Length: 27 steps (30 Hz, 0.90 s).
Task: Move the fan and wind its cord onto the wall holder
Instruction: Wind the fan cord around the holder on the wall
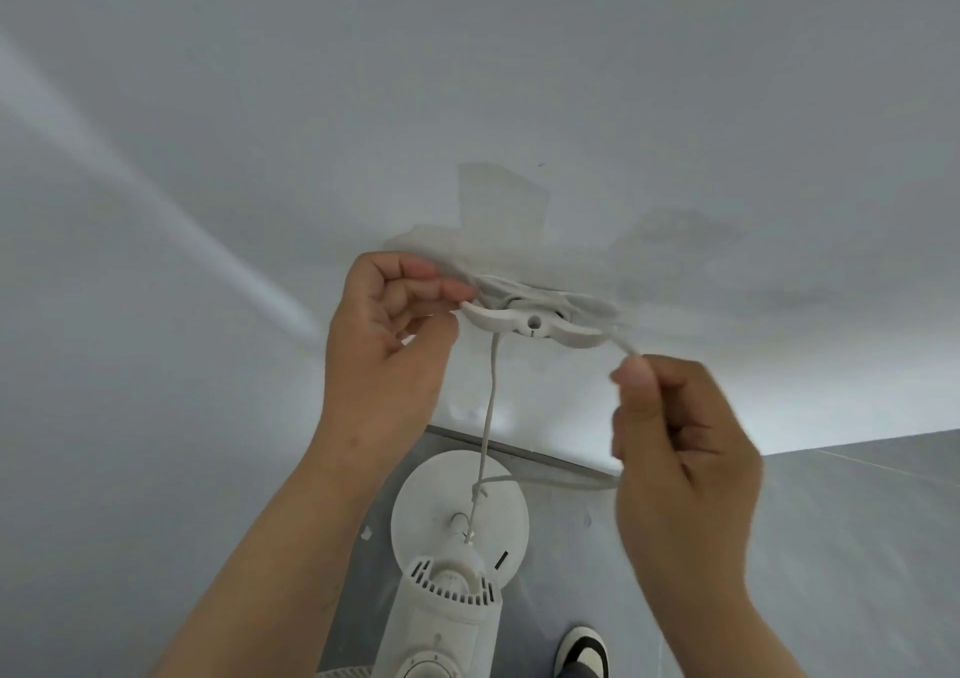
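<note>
A white cord holder (532,322) with two curved arms is fixed to the white wall, with clear tape behind it. The white cord (487,417) hangs from the holder down to the white standing fan (447,568) on the floor below. My left hand (387,344) has its fingertips curled at the holder's left arm; whether they pinch the cord there I cannot tell. My right hand (675,443) pinches a strand of cord that runs out from under the holder's right arm.
The white wall (467,79) fills most of the view and meets the grey floor (779,547) at the bottom. A black and white shoe (582,649) stands to the right of the fan's base.
</note>
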Each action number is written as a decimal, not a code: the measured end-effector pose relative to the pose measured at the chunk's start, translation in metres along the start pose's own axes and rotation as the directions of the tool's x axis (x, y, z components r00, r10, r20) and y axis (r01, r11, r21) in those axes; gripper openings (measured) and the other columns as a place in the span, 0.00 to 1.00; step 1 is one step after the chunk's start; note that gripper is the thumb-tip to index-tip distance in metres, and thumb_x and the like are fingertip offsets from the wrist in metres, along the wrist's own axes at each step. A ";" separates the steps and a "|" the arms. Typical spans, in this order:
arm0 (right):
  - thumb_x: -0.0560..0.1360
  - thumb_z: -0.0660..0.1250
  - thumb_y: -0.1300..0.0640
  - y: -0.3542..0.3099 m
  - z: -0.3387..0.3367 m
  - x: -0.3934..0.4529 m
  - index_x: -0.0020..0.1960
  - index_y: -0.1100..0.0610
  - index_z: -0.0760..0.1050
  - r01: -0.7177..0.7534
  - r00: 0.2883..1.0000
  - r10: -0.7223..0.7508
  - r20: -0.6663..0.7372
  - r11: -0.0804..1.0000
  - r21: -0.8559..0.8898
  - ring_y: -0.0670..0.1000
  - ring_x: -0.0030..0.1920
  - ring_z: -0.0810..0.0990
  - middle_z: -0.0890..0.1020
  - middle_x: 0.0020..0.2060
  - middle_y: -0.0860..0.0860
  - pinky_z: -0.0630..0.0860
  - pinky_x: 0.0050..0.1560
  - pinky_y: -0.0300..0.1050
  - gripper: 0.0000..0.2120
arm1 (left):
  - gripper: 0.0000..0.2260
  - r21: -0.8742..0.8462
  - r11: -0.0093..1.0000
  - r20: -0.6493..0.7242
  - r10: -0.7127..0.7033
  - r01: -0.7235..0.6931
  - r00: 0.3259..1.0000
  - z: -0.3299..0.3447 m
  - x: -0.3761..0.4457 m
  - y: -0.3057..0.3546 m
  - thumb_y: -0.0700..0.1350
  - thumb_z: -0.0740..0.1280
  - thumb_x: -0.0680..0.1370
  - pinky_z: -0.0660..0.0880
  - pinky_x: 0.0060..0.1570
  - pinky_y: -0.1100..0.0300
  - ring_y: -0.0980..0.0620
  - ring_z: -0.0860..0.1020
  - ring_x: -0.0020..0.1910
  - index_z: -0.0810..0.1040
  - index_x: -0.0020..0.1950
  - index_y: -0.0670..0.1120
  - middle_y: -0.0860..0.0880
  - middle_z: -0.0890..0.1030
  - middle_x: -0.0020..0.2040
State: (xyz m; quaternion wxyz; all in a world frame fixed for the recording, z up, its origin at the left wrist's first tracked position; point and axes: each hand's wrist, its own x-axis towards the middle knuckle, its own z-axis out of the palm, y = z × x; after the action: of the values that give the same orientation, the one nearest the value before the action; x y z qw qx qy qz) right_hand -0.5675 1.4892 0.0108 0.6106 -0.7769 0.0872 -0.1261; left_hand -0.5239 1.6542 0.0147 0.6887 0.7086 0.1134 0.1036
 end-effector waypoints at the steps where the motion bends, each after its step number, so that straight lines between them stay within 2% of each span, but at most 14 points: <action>1: 0.77 0.63 0.47 0.000 -0.005 0.004 0.40 0.49 0.75 -0.009 0.999 0.009 -0.044 1.000 -0.002 0.50 0.25 0.67 0.73 0.28 0.57 0.64 0.25 0.38 0.10 | 0.14 0.018 1.000 0.001 0.001 -0.001 1.000 0.000 0.000 0.000 0.31 0.64 0.70 0.76 0.52 0.59 0.52 0.83 0.46 0.72 0.47 0.49 0.55 0.85 0.39; 3: 0.79 0.64 0.50 0.003 -0.014 0.011 0.41 0.51 0.76 -0.038 0.994 0.038 -0.105 0.999 -0.003 0.47 0.25 0.68 0.73 0.26 0.54 0.65 0.26 0.34 0.10 | 0.13 0.037 0.999 -0.001 -0.004 0.004 1.000 0.001 0.000 0.000 0.36 0.65 0.68 0.75 0.54 0.54 0.51 0.82 0.46 0.73 0.48 0.50 0.55 0.85 0.38; 6: 0.79 0.64 0.51 0.011 -0.025 0.020 0.41 0.54 0.76 -0.123 0.978 0.125 -0.165 0.992 0.020 0.44 0.25 0.68 0.72 0.24 0.49 0.66 0.27 0.32 0.10 | 0.14 0.040 0.999 0.020 -0.001 0.001 1.000 0.002 0.000 0.001 0.36 0.67 0.67 0.76 0.57 0.49 0.52 0.81 0.46 0.74 0.49 0.50 0.56 0.83 0.39; 9: 0.78 0.64 0.50 0.019 -0.033 0.029 0.40 0.52 0.76 -0.202 0.959 0.200 -0.200 0.979 0.010 0.44 0.24 0.69 0.73 0.23 0.47 0.67 0.29 0.37 0.10 | 0.13 0.077 0.997 0.047 -0.001 -0.003 0.999 0.004 -0.002 -0.001 0.38 0.70 0.67 0.76 0.59 0.45 0.53 0.80 0.46 0.76 0.48 0.52 0.56 0.82 0.42; 13: 0.78 0.64 0.48 0.029 -0.032 0.033 0.36 0.53 0.76 -0.315 0.925 0.318 -0.206 0.948 0.045 0.46 0.23 0.66 0.72 0.20 0.47 0.65 0.28 0.39 0.14 | 0.13 0.049 0.999 0.008 -0.018 0.017 1.000 0.005 -0.008 -0.006 0.42 0.74 0.68 0.77 0.57 0.51 0.52 0.81 0.49 0.78 0.50 0.52 0.52 0.83 0.48; 16: 0.77 0.65 0.48 0.038 -0.025 0.029 0.36 0.55 0.78 -0.412 0.894 0.421 -0.152 0.907 0.090 0.47 0.22 0.65 0.71 0.19 0.47 0.63 0.28 0.41 0.15 | 0.15 0.020 0.998 -0.086 -0.055 0.057 0.995 0.013 -0.019 -0.014 0.39 0.76 0.70 0.77 0.55 0.55 0.55 0.81 0.51 0.77 0.52 0.51 0.52 0.82 0.51; 19: 0.77 0.66 0.48 0.044 -0.017 0.026 0.36 0.57 0.79 -0.505 0.853 0.516 -0.077 0.853 0.131 0.47 0.21 0.64 0.70 0.19 0.48 0.62 0.27 0.41 0.16 | 0.14 -0.010 0.990 -0.174 -0.141 0.141 0.975 0.028 -0.033 -0.023 0.36 0.75 0.70 0.76 0.48 0.61 0.58 0.80 0.45 0.75 0.46 0.51 0.53 0.81 0.45; 21: 0.77 0.66 0.48 0.046 -0.011 0.027 0.36 0.58 0.80 -0.553 0.825 0.564 -0.026 0.817 0.165 0.48 0.21 0.63 0.70 0.20 0.50 0.61 0.25 0.40 0.16 | 0.10 0.008 0.982 -0.090 -0.188 0.190 0.978 0.041 -0.042 -0.025 0.37 0.74 0.72 0.75 0.44 0.65 0.59 0.80 0.44 0.78 0.46 0.51 0.54 0.82 0.44; 23: 0.77 0.66 0.49 0.046 -0.006 0.028 0.37 0.59 0.80 -0.592 0.801 0.598 0.029 0.784 0.187 0.48 0.20 0.62 0.70 0.21 0.52 0.60 0.23 0.39 0.16 | 0.08 0.040 0.977 0.014 -0.212 0.211 0.977 0.052 -0.049 -0.024 0.39 0.72 0.73 0.76 0.45 0.67 0.60 0.81 0.47 0.80 0.49 0.50 0.56 0.84 0.47; 25: 0.77 0.66 0.49 0.047 -0.002 0.028 0.37 0.60 0.80 -0.621 0.782 0.619 0.080 0.760 0.189 0.48 0.20 0.62 0.70 0.21 0.53 0.59 0.22 0.38 0.17 | 0.07 -0.013 0.970 0.052 -0.241 0.242 0.969 0.059 -0.049 -0.022 0.39 0.72 0.74 0.75 0.46 0.68 0.61 0.80 0.47 0.81 0.50 0.49 0.56 0.84 0.49; 27: 0.77 0.66 0.49 0.048 0.000 0.027 0.38 0.61 0.80 -0.640 0.768 0.629 0.122 0.748 0.178 0.48 0.19 0.61 0.70 0.21 0.54 0.59 0.21 0.37 0.17 | 0.07 -0.099 0.952 0.062 -0.285 0.290 0.956 0.062 -0.048 -0.020 0.37 0.71 0.75 0.74 0.44 0.71 0.59 0.79 0.46 0.81 0.50 0.47 0.52 0.83 0.49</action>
State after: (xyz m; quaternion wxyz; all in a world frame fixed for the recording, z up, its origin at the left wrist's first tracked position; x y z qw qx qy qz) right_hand -0.5410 1.4698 -0.0330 0.6972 -0.6357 0.3155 0.1012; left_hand -0.5511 1.5811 -0.0070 0.7358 0.6489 0.1937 -0.0084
